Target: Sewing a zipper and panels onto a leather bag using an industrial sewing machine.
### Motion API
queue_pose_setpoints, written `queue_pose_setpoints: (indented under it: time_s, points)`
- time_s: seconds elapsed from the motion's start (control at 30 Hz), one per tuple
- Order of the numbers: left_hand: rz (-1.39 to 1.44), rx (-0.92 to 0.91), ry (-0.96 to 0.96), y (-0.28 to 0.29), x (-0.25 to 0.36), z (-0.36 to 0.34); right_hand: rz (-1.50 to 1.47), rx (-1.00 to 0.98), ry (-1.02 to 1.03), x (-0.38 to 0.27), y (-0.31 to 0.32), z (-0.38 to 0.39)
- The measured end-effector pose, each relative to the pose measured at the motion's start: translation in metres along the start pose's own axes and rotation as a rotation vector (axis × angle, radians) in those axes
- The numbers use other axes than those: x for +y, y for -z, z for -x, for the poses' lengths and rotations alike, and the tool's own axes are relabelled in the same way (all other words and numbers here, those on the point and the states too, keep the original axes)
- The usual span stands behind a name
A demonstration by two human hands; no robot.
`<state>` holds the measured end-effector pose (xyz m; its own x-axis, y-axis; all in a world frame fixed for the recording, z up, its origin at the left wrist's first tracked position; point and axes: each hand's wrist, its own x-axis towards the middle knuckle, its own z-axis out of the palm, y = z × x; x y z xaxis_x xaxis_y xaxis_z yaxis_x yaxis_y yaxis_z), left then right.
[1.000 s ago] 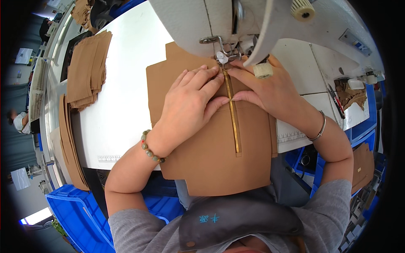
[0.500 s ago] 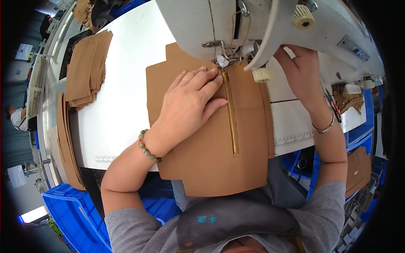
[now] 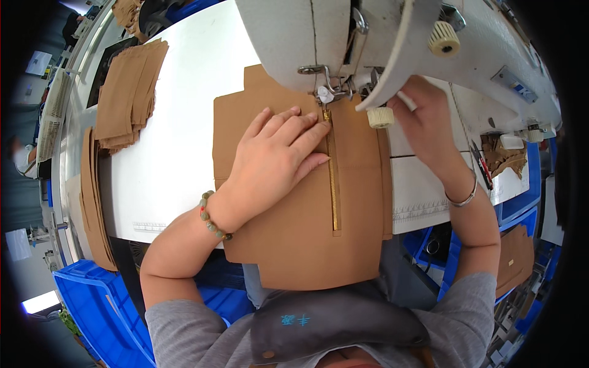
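Observation:
A brown fabric panel (image 3: 294, 245) with notched corners lies under the sewing machine (image 3: 392, 37), its near end hanging over the table's front edge. A brass-toothed zipper (image 3: 333, 184) runs lengthwise in it, its far end by the presser foot (image 3: 325, 95). My left hand (image 3: 279, 150) rests flat on the panel, left of the zipper, fingers stretched out and the thumb and index finger reaching the zipper's edge. To the right of the needle area, my right hand (image 3: 426, 122) is raised behind the machine's head, its fingers bent and their tips partly hidden there.
Stacked brown fabric pieces (image 3: 129, 92) lie on the white table (image 3: 184, 165) at left, with more brown pieces (image 3: 97, 202) at its edge. Blue crates (image 3: 101, 300) stand below on both sides. Scissors (image 3: 481, 164) and brown scraps (image 3: 504, 153) lie at right.
The panel has turned slightly, its near end swinging left. My right hand has come a little nearer and to the left. My left hand stays flat on the fabric. The view has shifted slightly.

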<state>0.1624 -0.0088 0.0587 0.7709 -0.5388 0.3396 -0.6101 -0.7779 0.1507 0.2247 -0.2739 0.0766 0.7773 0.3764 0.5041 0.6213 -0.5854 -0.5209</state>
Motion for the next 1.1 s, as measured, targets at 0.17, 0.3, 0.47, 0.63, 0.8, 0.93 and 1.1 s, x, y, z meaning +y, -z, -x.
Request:
queue_pose_setpoints:
  time_s: [0.17,0.3,0.47,0.63,0.8,0.93,1.1]
  points:
    - [0.033,-0.004,-0.062,0.002,0.002,0.001,0.160,-0.152,0.287,-0.008,-0.025,0.017]
    - [0.068,0.011,-0.061,0.001,0.002,0.000,0.283,-0.183,0.355,-0.010,-0.036,0.023]
    - [0.063,0.012,-0.084,0.002,0.002,0.000,0.309,-0.158,0.328,-0.004,-0.036,0.018]
    - [0.036,-0.002,-0.067,0.001,0.002,0.003,0.241,-0.249,0.418,-0.006,-0.035,0.018]
    - [0.066,-0.022,0.013,0.000,0.003,0.005,0.242,-0.246,0.415,-0.013,-0.033,0.025]
    - [0.066,-0.030,-0.019,0.002,0.003,0.005,0.243,-0.268,0.390,-0.013,-0.032,0.027]
    - [0.044,-0.045,-0.022,0.005,0.003,0.005,0.243,-0.273,0.373,-0.013,-0.033,0.028]
